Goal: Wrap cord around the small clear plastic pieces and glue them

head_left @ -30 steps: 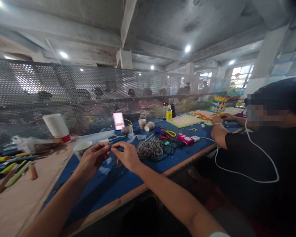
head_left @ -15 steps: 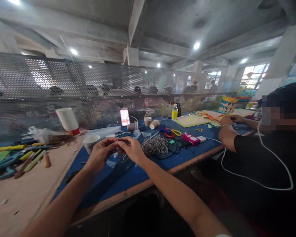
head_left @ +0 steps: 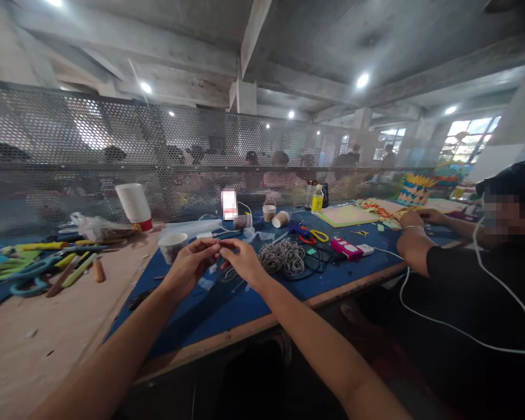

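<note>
My left hand [head_left: 189, 267] and my right hand [head_left: 244, 262] meet fingertip to fingertip over the blue table mat [head_left: 210, 324]. Thumbs and fingers are pinched on something small and thin that I cannot make out. Thin strands curve just below my right fingers. A tangled bundle of grey cord [head_left: 282, 256] lies right beside my right hand. Behind my left hand stands a paper cup [head_left: 174, 248] with a marked side.
Scissors [head_left: 30, 286] and several tools lie on the board at left, near stacked paper cups [head_left: 133, 207]. A glue gun [head_left: 298, 228], yellow-handled scissors [head_left: 319, 235] and a pink box [head_left: 346, 249] lie right of the cord. A co-worker's arm [head_left: 415, 248] reaches over the table at right.
The whole view has shifted, so the scene sits farther right in the picture. My hands stay pinched together at the fingertips, with only slight finger movement.
</note>
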{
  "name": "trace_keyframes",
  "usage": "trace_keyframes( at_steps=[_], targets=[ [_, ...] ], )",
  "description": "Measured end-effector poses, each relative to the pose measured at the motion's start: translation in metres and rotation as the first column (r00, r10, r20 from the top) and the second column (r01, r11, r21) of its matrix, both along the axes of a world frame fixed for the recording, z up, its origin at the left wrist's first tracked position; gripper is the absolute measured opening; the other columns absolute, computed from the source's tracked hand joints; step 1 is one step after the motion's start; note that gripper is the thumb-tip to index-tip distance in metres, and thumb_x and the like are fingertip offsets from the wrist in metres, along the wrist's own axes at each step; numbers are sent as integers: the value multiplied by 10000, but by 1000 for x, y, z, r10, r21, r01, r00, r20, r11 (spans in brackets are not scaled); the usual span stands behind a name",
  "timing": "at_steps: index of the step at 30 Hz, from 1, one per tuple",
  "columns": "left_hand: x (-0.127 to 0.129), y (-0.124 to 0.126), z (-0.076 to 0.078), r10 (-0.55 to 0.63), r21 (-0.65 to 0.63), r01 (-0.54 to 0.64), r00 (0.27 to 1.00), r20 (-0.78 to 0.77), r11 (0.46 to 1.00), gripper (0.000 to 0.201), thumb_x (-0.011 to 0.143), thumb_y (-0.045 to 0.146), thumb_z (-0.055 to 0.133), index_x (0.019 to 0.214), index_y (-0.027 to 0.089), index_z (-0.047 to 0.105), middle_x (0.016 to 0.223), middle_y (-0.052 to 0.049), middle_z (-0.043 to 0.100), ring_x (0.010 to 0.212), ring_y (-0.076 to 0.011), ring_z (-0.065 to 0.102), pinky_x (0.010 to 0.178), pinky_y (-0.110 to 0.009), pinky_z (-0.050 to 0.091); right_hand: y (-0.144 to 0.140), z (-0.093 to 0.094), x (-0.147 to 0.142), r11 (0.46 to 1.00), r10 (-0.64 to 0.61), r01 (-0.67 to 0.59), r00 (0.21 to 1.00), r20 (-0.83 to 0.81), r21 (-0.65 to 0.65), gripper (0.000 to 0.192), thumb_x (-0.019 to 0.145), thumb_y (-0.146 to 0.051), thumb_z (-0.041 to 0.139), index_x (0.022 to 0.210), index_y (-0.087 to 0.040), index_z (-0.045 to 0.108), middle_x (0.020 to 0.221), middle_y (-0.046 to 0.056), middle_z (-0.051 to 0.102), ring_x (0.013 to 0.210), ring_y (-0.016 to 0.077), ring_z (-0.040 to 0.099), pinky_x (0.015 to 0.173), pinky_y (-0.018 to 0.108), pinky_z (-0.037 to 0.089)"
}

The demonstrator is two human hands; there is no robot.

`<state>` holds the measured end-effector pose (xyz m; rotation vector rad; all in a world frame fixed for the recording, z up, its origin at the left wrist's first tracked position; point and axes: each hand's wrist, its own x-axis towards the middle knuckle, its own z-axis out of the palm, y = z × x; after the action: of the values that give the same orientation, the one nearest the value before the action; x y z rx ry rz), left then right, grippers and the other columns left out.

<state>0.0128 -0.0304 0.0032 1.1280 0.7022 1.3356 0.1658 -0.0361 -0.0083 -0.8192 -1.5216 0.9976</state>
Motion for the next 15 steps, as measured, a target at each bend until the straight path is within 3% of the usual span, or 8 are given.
trace_keyframes(
  at_steps=[10, 15],
  targets=[
    [1, 0, 0, 0, -44, 1, 999, 39, 999, 219, 657, 107, 805, 853, 132, 711, 714, -7, 664, 605, -76, 614, 557, -140, 501, 6, -7, 1, 993, -109, 105, 992, 64, 49, 135, 809, -242, 585, 901, -173, 655, 825, 11, 700, 508, 95, 621, 519, 199, 486],
    [0, 0, 3, -69, -73, 75, 994, 89, 994, 208, 676, 52, 757, 871, 114, 724, 771, -42, 688, 646, -97, 636, 566, -152, 518, 4, -3, -1, 995, -97, 97, 995, -7, -35, 104, 805, -257, 575, 856, -173, 608, 806, 5, 679, 475, 100, 622, 468, 197, 459]
  ],
)
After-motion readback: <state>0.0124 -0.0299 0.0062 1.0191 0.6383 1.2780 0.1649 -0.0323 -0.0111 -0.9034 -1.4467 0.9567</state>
